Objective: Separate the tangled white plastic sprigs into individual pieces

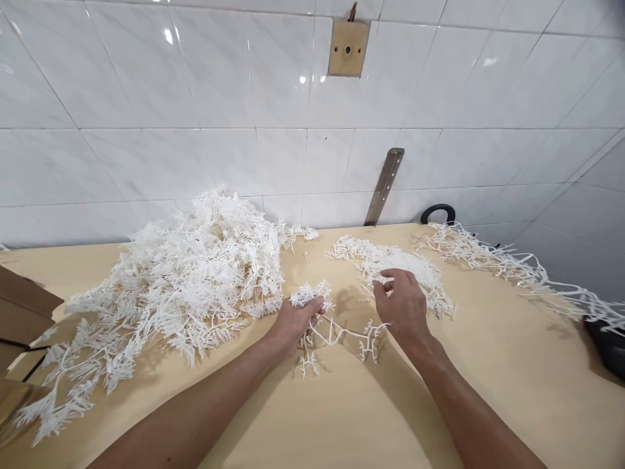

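Observation:
My left hand (296,321) is closed on a white plastic branch (336,333), its bare forked stems reaching right and down over the table. Fluffy white sprigs (312,294) show at the top of that hand. Above the right end of the branch is my right hand (401,301), its fingers curled near the close edge of a small pile of white pieces (390,260). Whether its thumb and fingertips hold anything small cannot be made out. To the left of my left hand lies a large heap of white bushy sprigs (209,260).
Bare white stems (517,264) stretch along the right side of the wooden table (312,430). A black ring-shaped handle (438,210) and a metal strip (385,187) are by the tiled wall. Cardboard (22,306) stands at the left; a black object (605,345) lies far right.

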`<state>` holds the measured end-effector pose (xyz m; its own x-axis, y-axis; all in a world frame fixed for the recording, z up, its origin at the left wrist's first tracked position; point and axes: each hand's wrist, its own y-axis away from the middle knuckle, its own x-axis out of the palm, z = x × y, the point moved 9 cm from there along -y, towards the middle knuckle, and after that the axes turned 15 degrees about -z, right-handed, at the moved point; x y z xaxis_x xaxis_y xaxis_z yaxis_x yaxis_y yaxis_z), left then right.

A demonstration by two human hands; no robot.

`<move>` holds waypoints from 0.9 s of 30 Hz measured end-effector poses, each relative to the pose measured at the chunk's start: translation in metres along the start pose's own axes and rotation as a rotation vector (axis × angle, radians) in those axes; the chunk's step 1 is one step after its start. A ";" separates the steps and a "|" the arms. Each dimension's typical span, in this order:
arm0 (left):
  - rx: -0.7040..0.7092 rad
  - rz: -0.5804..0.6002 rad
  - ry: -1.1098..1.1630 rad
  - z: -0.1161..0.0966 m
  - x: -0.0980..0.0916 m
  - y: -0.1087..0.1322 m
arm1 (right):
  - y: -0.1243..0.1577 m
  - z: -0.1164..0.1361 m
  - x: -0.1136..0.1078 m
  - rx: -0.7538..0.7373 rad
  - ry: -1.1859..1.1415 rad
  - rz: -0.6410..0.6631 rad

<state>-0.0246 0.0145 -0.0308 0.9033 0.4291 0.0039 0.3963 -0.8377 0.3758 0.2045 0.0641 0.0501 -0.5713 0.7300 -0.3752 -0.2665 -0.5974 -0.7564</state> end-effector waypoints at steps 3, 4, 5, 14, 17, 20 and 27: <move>-0.006 -0.020 0.029 -0.003 -0.001 0.002 | 0.019 0.040 0.010 -0.071 -0.301 0.166; 0.002 -0.025 0.042 -0.005 -0.002 0.003 | 0.027 0.053 0.015 -0.069 -0.391 0.255; 0.013 -0.030 0.050 -0.007 -0.002 0.004 | 0.035 0.063 0.019 -0.069 -0.447 0.326; 0.082 -0.023 0.061 -0.015 -0.001 0.010 | 0.053 0.085 0.020 -0.204 -0.453 0.362; 0.081 -0.037 0.034 -0.014 -0.002 0.010 | 0.053 0.086 0.020 -0.220 -0.431 0.355; 0.067 -0.052 0.028 -0.010 -0.004 0.007 | 0.055 0.088 0.021 -0.224 -0.415 0.357; 0.009 -0.054 0.065 -0.002 -0.005 0.000 | 0.053 0.080 0.016 -0.128 -0.395 0.247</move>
<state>-0.0292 0.0134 -0.0293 0.8683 0.4941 0.0439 0.4455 -0.8157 0.3690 0.1187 0.0175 0.0466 -0.8634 0.3742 -0.3385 -0.0020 -0.6733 -0.7393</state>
